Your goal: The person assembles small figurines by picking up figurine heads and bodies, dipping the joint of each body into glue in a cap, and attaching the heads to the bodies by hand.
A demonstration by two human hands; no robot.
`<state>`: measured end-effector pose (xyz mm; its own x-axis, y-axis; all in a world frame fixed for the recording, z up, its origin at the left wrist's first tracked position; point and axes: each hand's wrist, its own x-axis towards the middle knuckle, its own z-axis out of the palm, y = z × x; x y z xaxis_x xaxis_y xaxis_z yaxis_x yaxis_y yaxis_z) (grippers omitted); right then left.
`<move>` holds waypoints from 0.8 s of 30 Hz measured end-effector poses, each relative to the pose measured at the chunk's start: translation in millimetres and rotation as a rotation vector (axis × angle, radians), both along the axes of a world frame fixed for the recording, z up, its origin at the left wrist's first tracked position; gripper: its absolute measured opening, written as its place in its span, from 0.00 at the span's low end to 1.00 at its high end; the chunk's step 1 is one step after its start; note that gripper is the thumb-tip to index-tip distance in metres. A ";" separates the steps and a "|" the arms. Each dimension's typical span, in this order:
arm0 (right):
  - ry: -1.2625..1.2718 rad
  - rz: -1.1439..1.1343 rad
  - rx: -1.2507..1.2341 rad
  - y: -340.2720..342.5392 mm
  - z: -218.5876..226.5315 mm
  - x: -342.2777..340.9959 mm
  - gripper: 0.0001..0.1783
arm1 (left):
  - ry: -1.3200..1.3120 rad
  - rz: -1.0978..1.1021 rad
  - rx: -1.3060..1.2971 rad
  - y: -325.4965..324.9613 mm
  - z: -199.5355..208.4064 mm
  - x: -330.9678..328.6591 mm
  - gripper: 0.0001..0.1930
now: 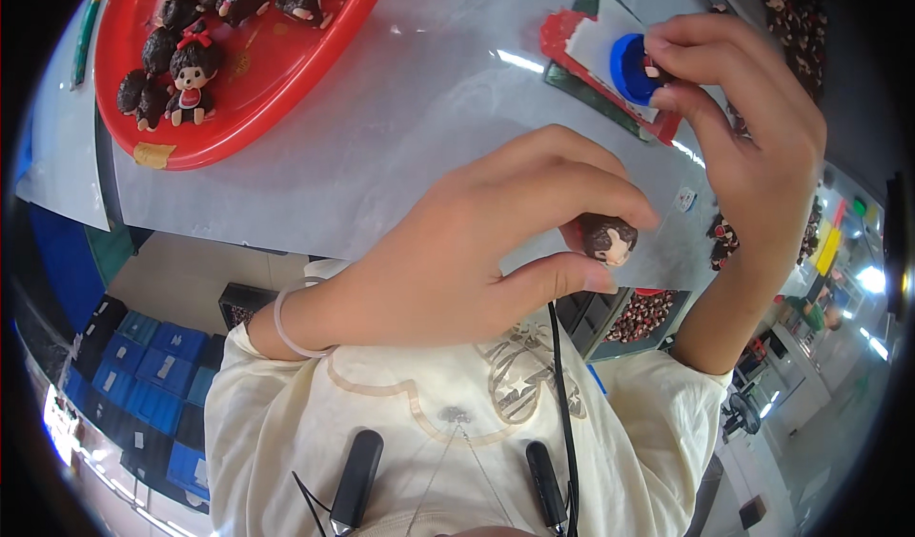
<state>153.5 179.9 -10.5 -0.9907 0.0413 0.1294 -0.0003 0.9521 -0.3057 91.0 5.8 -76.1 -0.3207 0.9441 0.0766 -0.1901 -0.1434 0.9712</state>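
My left hand [515, 215] is closed around a small figurine head [608, 240], with textured dark brown hair and a pale face, pinched between thumb and fingers. Up at the right, my right hand [748, 94] pinches a small dark piece with red and pale spots [652, 66], probably a figurine body. That piece is at the mouth of a round blue cap [626, 64]; whether it touches the inside, I cannot tell. The cap rests on a white pad [593, 43] over a ragged red layer and a green board [569, 87].
On the grey table [381, 108], a round red tray [276, 108] at the far left holds several brown-haired figurines [193, 84]. A green pen [87, 37] lies beyond it. More figurine pieces [786, 22] are heaped at the far right. Blue bins [172, 361] stand lower left.
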 end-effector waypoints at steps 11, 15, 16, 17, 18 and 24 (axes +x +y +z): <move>0.147 -0.135 -0.357 18.5 -12.9 28.4 0.16 | -0.399 0.013 0.033 -3.8 -3.5 -0.7 0.20; 0.247 -0.148 -0.658 17.7 -21.3 39.7 0.19 | -0.430 0.048 0.054 -4.0 -1.0 -2.5 0.19; 0.273 -0.135 -0.726 17.5 -23.0 41.8 0.19 | -0.450 0.049 0.032 -4.3 0.6 -3.2 0.19; 0.276 -0.137 -0.725 15.5 -23.0 43.9 0.19 | -0.470 0.050 0.010 -4.3 1.7 -3.2 0.20; 0.263 -0.176 -0.812 11.7 -22.6 46.0 0.20 | -0.468 0.050 0.009 -3.8 1.7 -1.8 0.20; 0.276 -0.220 -0.969 -10.4 -16.9 53.9 0.23 | -0.461 0.117 0.001 -0.5 1.7 -0.1 0.21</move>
<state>207.4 169.5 -27.4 -0.8896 0.4256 0.1659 -0.0426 0.2844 -0.9577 90.9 5.2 -74.4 -0.4258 0.8994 -0.0983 -0.5841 -0.1903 0.7891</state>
